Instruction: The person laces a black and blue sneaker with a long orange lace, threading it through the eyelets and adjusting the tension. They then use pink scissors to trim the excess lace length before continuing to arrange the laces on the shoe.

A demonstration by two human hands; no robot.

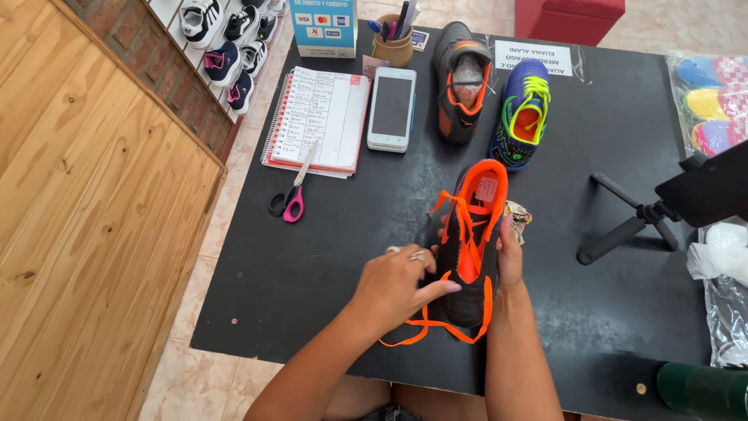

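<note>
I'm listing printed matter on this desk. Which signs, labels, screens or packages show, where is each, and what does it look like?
Card sign: far edge, left; blue upright panel with small coloured logos.
Paper sign: far edge, taped flat; white rectangle, black print.
Payment terminal: right of the notebook; white body, dark blank screen.
Tag: inside the black-and-orange shoe between both hands; small, pink.
Plastic bag: right edge; clear, holding colourful items.

Three football boots sit on the worktop [327, 257]: a black-and-orange boot [470, 257] in hand, a second black-and-orange boot [461, 82], and one blue-and-green boot [520, 113]. Also one scissors [292, 199], one notebook [318, 121], one card terminal [391, 107], one pen cup [393, 48].
</note>
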